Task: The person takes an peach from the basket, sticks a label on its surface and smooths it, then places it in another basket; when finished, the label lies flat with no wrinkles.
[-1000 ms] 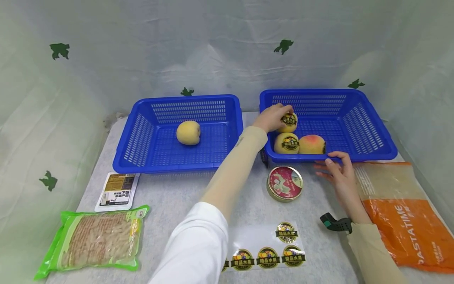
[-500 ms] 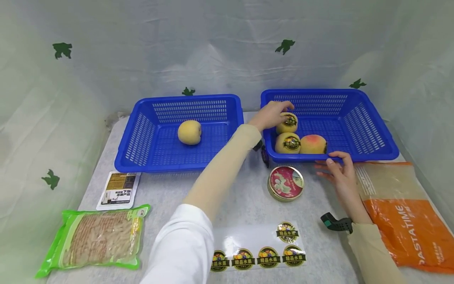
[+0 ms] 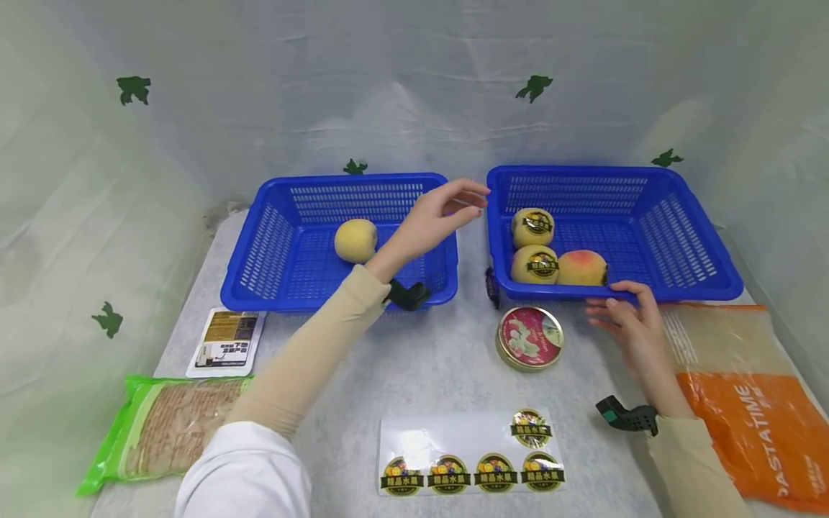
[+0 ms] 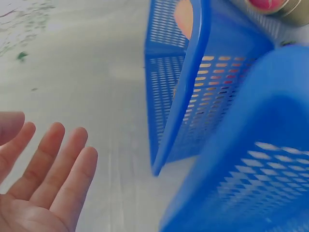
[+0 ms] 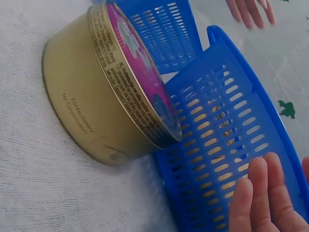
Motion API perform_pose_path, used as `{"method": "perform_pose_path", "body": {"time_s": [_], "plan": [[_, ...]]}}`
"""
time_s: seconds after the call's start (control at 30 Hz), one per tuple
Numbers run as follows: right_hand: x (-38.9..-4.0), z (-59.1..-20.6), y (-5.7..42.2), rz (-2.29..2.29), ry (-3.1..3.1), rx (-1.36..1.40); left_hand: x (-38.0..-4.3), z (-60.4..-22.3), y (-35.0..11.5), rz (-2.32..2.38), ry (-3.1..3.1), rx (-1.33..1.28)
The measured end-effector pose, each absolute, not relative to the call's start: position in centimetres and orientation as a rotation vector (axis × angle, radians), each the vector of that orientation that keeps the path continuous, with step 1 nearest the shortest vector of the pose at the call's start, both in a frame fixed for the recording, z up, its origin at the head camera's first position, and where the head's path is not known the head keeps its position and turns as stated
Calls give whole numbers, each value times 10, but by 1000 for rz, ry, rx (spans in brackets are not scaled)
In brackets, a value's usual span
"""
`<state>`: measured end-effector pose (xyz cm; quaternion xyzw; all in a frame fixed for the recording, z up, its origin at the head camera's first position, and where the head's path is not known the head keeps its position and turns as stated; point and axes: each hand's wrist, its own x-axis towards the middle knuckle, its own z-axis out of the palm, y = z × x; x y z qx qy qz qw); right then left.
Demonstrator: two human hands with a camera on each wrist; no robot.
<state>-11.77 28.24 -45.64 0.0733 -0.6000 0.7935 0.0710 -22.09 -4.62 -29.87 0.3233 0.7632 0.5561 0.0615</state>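
Over the gap between two blue plastic baskets, my left hand (image 3: 440, 216) hangs in the air with loosely bent fingers and nothing in them. Inside the right basket (image 3: 648, 291), a stickered peach (image 3: 533, 229) lies in the left part, behind another stickered peach (image 3: 534, 265) and a red-blushed peach (image 3: 583, 268). My right hand (image 3: 637, 334) touches that basket's front rim; the right wrist view shows its fingers (image 5: 259, 188) lying fairly straight against the outer wall. The left basket (image 3: 343, 301) holds one peach without a visible sticker (image 3: 355, 240).
A round candy tin (image 3: 529, 338) stands before the right basket. Nearer lies a sticker sheet (image 3: 453, 435) with several labels. An orange pasta bag (image 3: 751, 417) is at right; a green-edged food bag (image 3: 168, 424) and a small white packet (image 3: 227, 342) are at left.
My left hand has let go of the back stickered peach and moved left, out of the right basket. The right hand has stayed at the front rim.
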Motion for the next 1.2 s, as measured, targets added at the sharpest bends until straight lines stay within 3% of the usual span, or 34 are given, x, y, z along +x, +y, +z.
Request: {"method": "perform_pose_path", "body": {"time_s": [0.27, 0.6, 0.73, 0.93, 1.2], "plan": [[-129, -487, 292, 2360, -1881, 361, -167, -305, -123, 1989, 2110, 730], [-107, -391, 224, 2285, -2061, 561, -104, -353, -200, 2157, 2100, 429], [-114, -376, 207, 2269, -2125, 670, -85, -369, -214, 2177, 2064, 339], [-130, -359, 174, 2249, -2216, 817, -74, -392, -220, 2204, 2013, 250], [-166, -339, 126, 2251, -2384, 920, -85, -410, -213, 2294, 1951, 100]]}}
